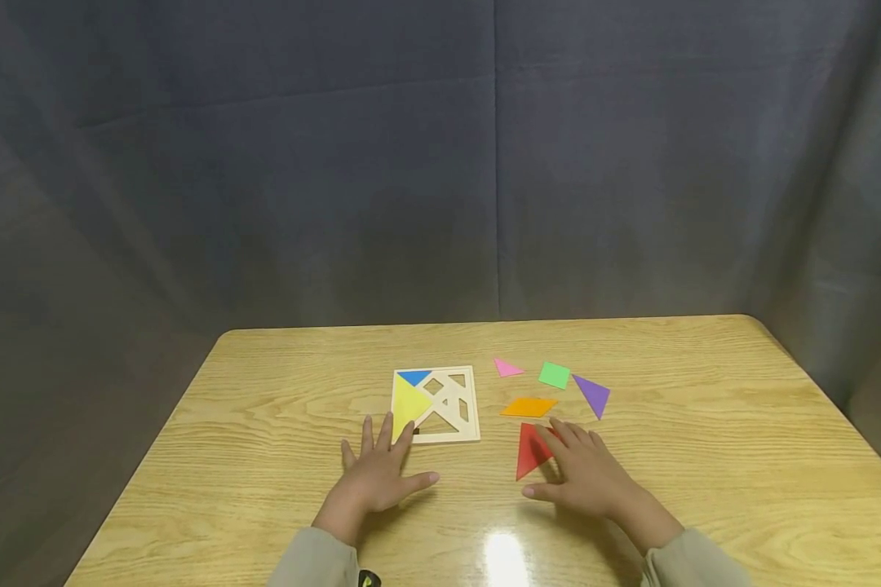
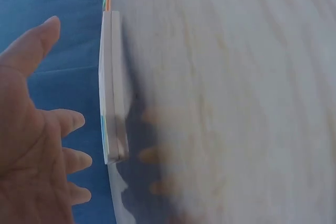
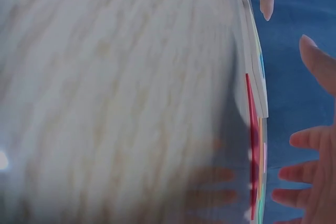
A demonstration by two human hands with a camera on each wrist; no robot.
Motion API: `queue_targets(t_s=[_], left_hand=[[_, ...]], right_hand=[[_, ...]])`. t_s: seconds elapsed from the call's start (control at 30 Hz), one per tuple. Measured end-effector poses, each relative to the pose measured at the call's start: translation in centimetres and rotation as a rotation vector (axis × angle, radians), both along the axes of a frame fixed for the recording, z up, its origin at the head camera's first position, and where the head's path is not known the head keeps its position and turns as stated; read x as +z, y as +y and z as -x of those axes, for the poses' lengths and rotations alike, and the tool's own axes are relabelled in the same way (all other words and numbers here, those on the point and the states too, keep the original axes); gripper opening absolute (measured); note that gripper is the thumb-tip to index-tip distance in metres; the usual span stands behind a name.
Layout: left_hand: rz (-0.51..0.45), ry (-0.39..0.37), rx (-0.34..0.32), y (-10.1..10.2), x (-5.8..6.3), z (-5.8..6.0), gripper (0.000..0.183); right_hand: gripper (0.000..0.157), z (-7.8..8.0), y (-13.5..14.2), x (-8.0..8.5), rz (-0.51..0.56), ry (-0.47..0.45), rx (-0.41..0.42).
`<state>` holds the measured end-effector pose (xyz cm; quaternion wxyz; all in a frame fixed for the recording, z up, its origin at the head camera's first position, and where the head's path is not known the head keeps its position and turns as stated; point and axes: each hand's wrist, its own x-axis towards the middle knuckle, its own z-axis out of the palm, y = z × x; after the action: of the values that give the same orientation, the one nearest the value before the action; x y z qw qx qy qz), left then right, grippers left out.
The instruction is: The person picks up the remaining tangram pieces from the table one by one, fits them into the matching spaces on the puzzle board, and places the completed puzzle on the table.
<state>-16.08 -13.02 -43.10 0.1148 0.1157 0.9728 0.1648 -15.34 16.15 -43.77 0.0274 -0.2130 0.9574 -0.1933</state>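
Note:
My left hand [image 1: 376,479] is spread just in front of the white tangram frame [image 1: 472,436], its fingertips overlapping the near left corner in the head view. In that frame lie a large yellow triangle [image 1: 409,403] and a small blue triangle [image 1: 414,377]; its other slots show bare. Over a red triangle [image 1: 530,450] hovers my right hand [image 1: 591,481], fingers extended, covering its right part. The right wrist view shows a gap between those fingers and the red triangle [image 3: 253,156]. Neither hand holds anything.
Beyond the right hand lie an orange parallelogram [image 1: 529,407], a pink triangle [image 1: 508,368], a green square [image 1: 555,375] and a purple triangle [image 1: 593,395]. The wooden table [image 1: 264,424] ends at a dark curtain [image 1: 367,204] behind.

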Motion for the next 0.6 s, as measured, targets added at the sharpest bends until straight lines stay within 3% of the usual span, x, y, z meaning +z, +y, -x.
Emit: queue_targets(t_s=[0.6], left_hand=[[-0.023,-0.039,0.004,-0.25,-0.43,0.56,0.081]], right_hand=[[0.091,0.58,-0.09,-0.82,-0.010,-0.043,0.009]])
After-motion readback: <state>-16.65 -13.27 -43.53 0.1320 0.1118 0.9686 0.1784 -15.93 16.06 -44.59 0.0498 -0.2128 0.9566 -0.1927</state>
